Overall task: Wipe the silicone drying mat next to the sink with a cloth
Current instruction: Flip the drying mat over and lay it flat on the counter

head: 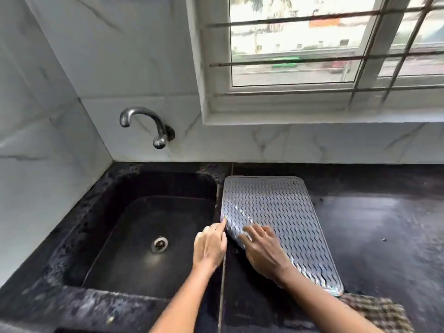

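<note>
The grey ribbed silicone drying mat (276, 203) lies on the black counter just right of the sink (149, 231). Its near-left side is raised off the counter and curls up along a diagonal line. My left hand (210, 246) reaches to the mat's left edge, with the index fingertip and thumb on that edge. My right hand (263, 253) lies over the raised part, fingers spread on top and thumb at its rim. A brown checked cloth (379, 313) lies on the counter at the near right, beside my right forearm, and neither hand holds it.
A metal tap (146, 123) sticks out of the marble wall above the sink. The sink has a drain (159, 244) in its floor. The black counter (384, 224) stretches to the right of the mat. A barred window (312, 44) sits above it.
</note>
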`<state>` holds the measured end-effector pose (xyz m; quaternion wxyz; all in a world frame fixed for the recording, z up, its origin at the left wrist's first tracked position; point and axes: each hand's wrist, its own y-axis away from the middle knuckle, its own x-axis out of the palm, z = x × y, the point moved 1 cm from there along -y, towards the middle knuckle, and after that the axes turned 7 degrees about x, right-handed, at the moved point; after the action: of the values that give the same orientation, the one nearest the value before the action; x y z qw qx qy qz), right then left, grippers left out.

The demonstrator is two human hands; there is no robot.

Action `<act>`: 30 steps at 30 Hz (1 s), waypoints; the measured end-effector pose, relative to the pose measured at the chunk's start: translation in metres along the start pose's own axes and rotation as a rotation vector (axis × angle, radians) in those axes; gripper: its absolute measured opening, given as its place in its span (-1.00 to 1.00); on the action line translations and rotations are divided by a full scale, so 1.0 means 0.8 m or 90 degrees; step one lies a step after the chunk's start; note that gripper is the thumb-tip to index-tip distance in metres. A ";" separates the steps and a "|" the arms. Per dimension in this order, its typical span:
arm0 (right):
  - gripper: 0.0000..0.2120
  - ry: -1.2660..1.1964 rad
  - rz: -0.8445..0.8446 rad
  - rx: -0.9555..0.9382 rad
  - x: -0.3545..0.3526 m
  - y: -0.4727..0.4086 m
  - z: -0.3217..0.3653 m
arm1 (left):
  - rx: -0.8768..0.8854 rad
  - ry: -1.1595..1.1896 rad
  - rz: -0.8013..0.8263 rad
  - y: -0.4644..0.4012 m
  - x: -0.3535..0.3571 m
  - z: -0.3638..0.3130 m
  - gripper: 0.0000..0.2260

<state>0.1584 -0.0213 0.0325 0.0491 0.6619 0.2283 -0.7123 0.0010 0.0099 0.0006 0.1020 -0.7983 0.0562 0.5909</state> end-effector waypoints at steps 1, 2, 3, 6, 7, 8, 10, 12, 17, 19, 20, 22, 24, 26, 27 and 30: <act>-0.78 -0.013 0.000 -0.009 0.003 0.002 0.005 | -0.059 0.085 -0.004 0.000 0.003 0.004 -0.58; -0.80 -0.023 0.000 -0.021 0.006 0.002 0.010 | -0.101 0.166 -0.023 -0.001 0.008 0.006 -0.58; -0.83 -0.037 0.001 -0.039 0.013 0.007 0.017 | -0.157 0.245 -0.016 0.001 0.011 0.005 -0.58; -0.84 -0.049 0.057 -0.017 0.027 0.017 0.033 | -0.268 0.501 0.058 -0.005 0.023 -0.001 -0.59; -0.83 -0.056 0.062 0.012 0.031 0.018 0.035 | -0.276 0.552 0.079 -0.007 0.022 -0.005 -0.58; -0.84 -0.066 0.076 0.061 0.028 0.020 0.036 | -0.278 0.586 0.082 -0.009 0.021 -0.008 -0.58; -0.73 -0.055 0.086 0.142 0.027 0.022 0.035 | -0.273 0.609 0.074 -0.014 0.019 -0.011 -0.59; -0.51 -0.043 0.100 0.205 0.022 0.019 0.029 | -0.244 0.607 0.051 -0.022 0.014 -0.017 -0.58; -0.20 -0.062 0.139 0.226 0.023 0.020 0.007 | -0.174 0.756 0.096 -0.034 0.012 -0.044 -0.48; -0.18 -0.038 0.131 0.231 0.020 0.022 0.000 | -0.176 0.739 0.102 -0.036 0.019 -0.051 -0.49; -0.17 -0.013 0.131 0.235 0.016 0.023 -0.003 | -0.175 0.715 0.093 -0.037 0.020 -0.055 -0.51; -0.16 0.023 0.117 0.258 0.012 0.023 -0.012 | -0.172 0.659 0.071 -0.039 0.021 -0.062 -0.58; -0.21 0.011 0.106 0.297 0.009 0.021 -0.019 | -0.173 0.603 0.051 -0.040 0.019 -0.067 -0.67; -0.27 0.002 0.103 0.332 0.012 0.018 -0.025 | -0.184 0.589 0.063 -0.039 0.017 -0.069 -0.67; -0.30 -0.007 0.112 0.347 0.015 0.017 -0.028 | -0.194 0.599 0.082 -0.037 0.016 -0.070 -0.65; -0.40 -0.100 0.112 0.407 0.024 0.019 -0.032 | -0.211 0.675 0.125 -0.032 0.009 -0.077 -0.57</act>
<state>0.1856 -0.0202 0.0093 -0.0825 0.6042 -0.0691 -0.7895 0.0659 0.0212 0.0135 -0.1228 -0.9823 0.0803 0.1166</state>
